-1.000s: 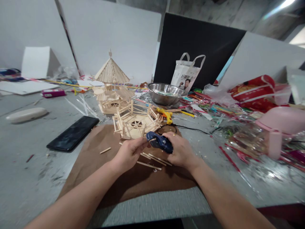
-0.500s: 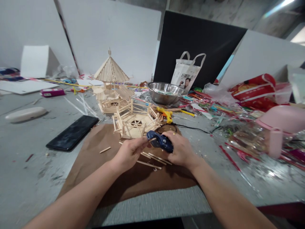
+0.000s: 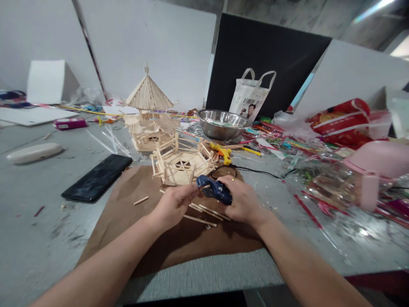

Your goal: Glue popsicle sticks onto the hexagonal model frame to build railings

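My right hand (image 3: 242,200) is closed round a dark blue glue gun (image 3: 213,189), its nozzle pointing left. My left hand (image 3: 172,205) pinches a thin wooden stick right at that nozzle; most of the stick is hidden by my fingers. Both hands hover over a brown paper sheet (image 3: 134,221). Several loose sticks (image 3: 204,213) lie on the sheet under my hands. Just beyond them stands a low hexagonal stick frame (image 3: 180,162).
A finished stick pavilion (image 3: 148,111) stands behind the frame. A black phone (image 3: 97,177) lies at the left, a steel bowl (image 3: 223,124) and a yellow tool (image 3: 222,152) behind. Coloured wrappers, a red bag (image 3: 341,121) and a pink container (image 3: 377,164) crowd the right.
Both hands with the glue gun have stayed almost in place; only the view has shifted slightly.
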A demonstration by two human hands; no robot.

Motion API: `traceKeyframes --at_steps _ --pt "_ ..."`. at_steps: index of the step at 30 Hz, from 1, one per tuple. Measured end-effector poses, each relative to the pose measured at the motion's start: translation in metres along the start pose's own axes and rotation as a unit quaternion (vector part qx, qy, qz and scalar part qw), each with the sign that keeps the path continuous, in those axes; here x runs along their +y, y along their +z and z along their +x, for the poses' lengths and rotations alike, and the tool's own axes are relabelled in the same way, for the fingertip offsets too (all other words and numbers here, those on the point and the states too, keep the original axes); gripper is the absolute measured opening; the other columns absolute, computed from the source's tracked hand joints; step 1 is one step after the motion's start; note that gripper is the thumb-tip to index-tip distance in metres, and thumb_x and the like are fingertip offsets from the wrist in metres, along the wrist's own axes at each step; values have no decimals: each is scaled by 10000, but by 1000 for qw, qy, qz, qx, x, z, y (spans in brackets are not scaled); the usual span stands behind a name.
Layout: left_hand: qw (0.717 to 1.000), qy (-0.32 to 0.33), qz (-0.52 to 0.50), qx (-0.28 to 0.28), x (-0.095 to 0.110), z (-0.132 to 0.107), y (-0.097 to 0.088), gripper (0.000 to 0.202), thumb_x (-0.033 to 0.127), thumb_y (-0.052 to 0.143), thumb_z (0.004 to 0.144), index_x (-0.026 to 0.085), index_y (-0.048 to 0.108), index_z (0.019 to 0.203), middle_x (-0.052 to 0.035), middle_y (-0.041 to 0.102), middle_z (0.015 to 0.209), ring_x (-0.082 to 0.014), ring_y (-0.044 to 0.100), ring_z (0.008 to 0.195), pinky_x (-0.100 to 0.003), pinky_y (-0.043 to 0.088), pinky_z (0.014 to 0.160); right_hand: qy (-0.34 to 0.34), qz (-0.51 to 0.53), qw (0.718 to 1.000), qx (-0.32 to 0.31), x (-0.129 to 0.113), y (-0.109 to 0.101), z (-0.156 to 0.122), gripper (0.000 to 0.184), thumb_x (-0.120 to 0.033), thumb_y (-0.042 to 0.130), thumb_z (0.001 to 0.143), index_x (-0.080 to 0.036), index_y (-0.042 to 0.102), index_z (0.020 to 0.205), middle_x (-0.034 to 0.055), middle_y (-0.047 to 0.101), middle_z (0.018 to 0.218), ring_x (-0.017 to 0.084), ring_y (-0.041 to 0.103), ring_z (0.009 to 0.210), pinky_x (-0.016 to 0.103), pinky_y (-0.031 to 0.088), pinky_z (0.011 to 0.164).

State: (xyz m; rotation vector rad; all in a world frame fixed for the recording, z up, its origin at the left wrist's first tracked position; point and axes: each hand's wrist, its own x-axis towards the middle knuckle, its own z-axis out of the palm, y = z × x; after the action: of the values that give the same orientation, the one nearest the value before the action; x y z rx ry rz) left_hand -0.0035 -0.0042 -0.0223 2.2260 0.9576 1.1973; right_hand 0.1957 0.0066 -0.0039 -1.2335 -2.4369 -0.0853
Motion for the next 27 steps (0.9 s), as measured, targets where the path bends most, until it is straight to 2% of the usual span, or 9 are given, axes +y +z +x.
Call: traceKeyframes --at_steps 10,14,20,27 --pt "999 -27 -13 -16 3 0 -1 242 220 347 833 150 578 811 14 558 583 -55 499 521 -146 398 519 12 -7 1000 -12 -1 1 -1 400 -233 500 592 -137 469 979 100 582 922 223 559 807 312 432 692" --pt "998 -46 -21 -24 1 -1 0 259 223 339 835 145 582 797 -1 580 633 -56 503 531 -150 397 516 24 -6 1000 -17 -3 -1 -2 379 -252 495 601 -132 480 961 103 586 900 224 564 791 314 434 679" --pt "997 -65 -38 -32 0 -2 1 254 211 340 832 154 584 869 -5 589 675 -53 491 519 -152 394 500 41 -4 998 -38 -5 -2 -1 371 -219 465 590 -134 488 951 96 589 881 218 562 795 310 429 686" --pt "996 -79 -44 -24 1 -1 2 247 195 345 819 142 566 724 21 535 570 -49 474 512 -139 376 486 57 -14 997 -43 -6 -2 -1 341 -211 449 602 -147 493 935 84 595 860 212 563 764 299 419 661"
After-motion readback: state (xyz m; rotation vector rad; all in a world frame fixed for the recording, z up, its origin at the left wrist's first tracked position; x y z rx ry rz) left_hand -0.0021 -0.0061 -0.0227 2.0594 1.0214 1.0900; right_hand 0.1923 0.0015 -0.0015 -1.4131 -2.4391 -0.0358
